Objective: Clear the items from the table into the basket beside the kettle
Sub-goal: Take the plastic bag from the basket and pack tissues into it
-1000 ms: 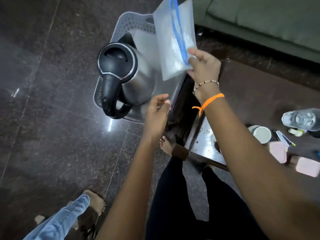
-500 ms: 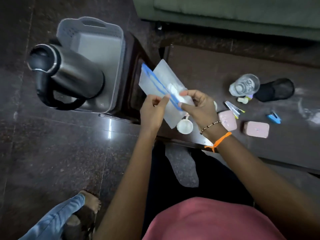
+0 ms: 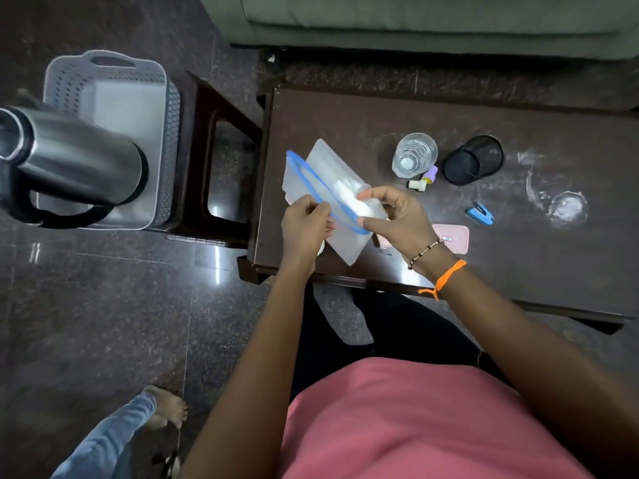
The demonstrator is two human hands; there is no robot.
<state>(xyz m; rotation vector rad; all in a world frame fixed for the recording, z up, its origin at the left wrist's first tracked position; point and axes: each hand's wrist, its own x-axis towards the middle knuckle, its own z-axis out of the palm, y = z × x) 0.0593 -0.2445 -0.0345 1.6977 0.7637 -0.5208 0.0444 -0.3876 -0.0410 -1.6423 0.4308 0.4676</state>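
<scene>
A clear zip bag (image 3: 320,178) with a blue seal is held over the dark table (image 3: 518,257), both hands gripping its mouth. My left hand (image 3: 304,229) pinches one side of the blue rim, my right hand (image 3: 397,219) the other. Something white lies inside the bag. On the table stand a drinking glass (image 3: 414,154), a black mesh cup (image 3: 473,160), a small purple-and-white item (image 3: 424,178), a blue stapler (image 3: 480,213) and a pink case (image 3: 455,236). The grey basket (image 3: 103,81) sits at the left with the steel kettle (image 3: 72,160) beside it.
The basket rests on a dark stool (image 3: 214,157) left of the table. A green sofa (image 3: 432,22) runs along the far side. Another person's bare foot and jeans leg (image 3: 138,423) stand on the floor at lower left. White smears (image 3: 560,202) mark the table's right part.
The bag came down from above the basket to over the table. My left hand has taken hold of its rim, and both hands now spread the mouth.
</scene>
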